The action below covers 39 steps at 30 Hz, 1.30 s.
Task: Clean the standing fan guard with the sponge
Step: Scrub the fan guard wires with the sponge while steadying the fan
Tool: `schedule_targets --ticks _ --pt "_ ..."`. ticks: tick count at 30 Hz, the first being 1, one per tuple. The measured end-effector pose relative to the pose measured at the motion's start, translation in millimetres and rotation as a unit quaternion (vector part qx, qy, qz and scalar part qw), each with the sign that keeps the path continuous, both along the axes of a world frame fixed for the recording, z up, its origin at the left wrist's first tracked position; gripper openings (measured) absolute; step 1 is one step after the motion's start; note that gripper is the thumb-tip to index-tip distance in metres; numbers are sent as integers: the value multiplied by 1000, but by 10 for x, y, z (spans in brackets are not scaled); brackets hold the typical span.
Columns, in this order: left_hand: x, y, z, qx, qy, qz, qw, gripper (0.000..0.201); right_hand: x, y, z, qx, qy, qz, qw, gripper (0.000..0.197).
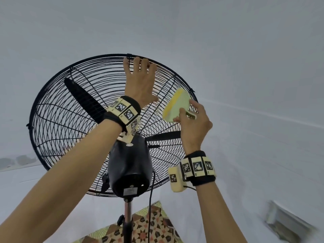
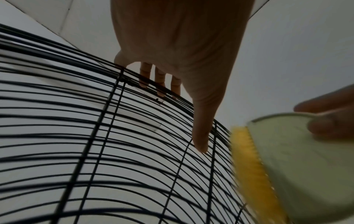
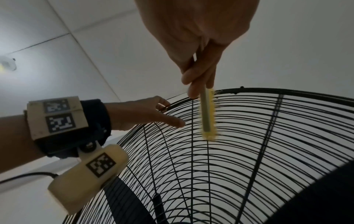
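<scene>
The standing fan's black wire guard [image 1: 61, 120] is seen from behind and tilts up toward the ceiling. My left hand [image 1: 143, 79] is at the top of the rim, fingers hooked over the outer ring [image 2: 151, 84] and thumb [image 2: 201, 136] lying straight on the wires. My right hand [image 1: 194, 123] pinches a pale green sponge [image 1: 177, 106] with a yellow layer. The yellow face [image 2: 249, 159] lies against the guard's upper right wires, just right of the left thumb. In the right wrist view the sponge [image 3: 207, 115] shows edge-on against the guard [image 3: 249, 136].
The black motor housing [image 1: 129, 169] bulges toward me below the left wrist, on a metal pole [image 1: 128, 213] with a hanging black cord [image 1: 150, 207]. Black blades [image 1: 82, 97] sit inside the guard. A patterned mat [image 1: 152, 223] lies on the floor. White walls surround the fan.
</scene>
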State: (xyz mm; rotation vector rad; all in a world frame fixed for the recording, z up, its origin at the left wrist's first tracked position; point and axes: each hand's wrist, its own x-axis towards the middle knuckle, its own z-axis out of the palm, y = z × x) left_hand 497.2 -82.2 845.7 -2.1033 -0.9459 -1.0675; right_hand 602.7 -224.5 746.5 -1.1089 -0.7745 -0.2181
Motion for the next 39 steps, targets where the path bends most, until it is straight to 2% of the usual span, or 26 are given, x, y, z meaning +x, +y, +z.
schedule_targets --ticks 4,7,10,15,18,21,23,27,30,33,36,38,39 --pt "3 -14 -13 2 -5 -4 1000 106 -121 144 69 51 -31 -38 998 37" --pt "-13 -4 -14 4 -7 -1 1000 107 -154 279 -68 21 -90 -85 992 49" --pt "-14 -12 -3 2 3 4 1000 111 -164 337 -93 12 -98 -41 994 53" --pt "-21 -8 -42 25 35 19 999 120 -92 333 287 61 -55 -20 996 43" --pt "-34 -11 -9 14 35 24 999 113 70 320 280 2 -90 -89 992 44" --pt "-49 -11 20 0 50 38 998 114 350 244 78 -108 -32 -149 982 45" --pt "-61 -16 28 -1 59 53 997 115 451 206 -1 -135 -7 -140 981 44" --pt "-82 -39 29 -2 51 55 997 114 248 237 315 -16 -82 -94 992 27" --pt "-94 -63 43 -6 46 44 998 116 95 327 588 32 -136 -122 983 19" --pt "-71 -90 72 -7 47 57 997 120 159 368 533 25 -109 -171 979 19" --pt "-66 -94 90 -18 59 76 995 122 421 312 295 -87 -44 -235 967 27" --pt "-77 -94 97 -23 58 88 994 122 537 273 288 -118 -15 -222 968 30" --pt "-85 -95 92 -24 59 92 994 122 536 261 345 -101 -17 -195 976 29"
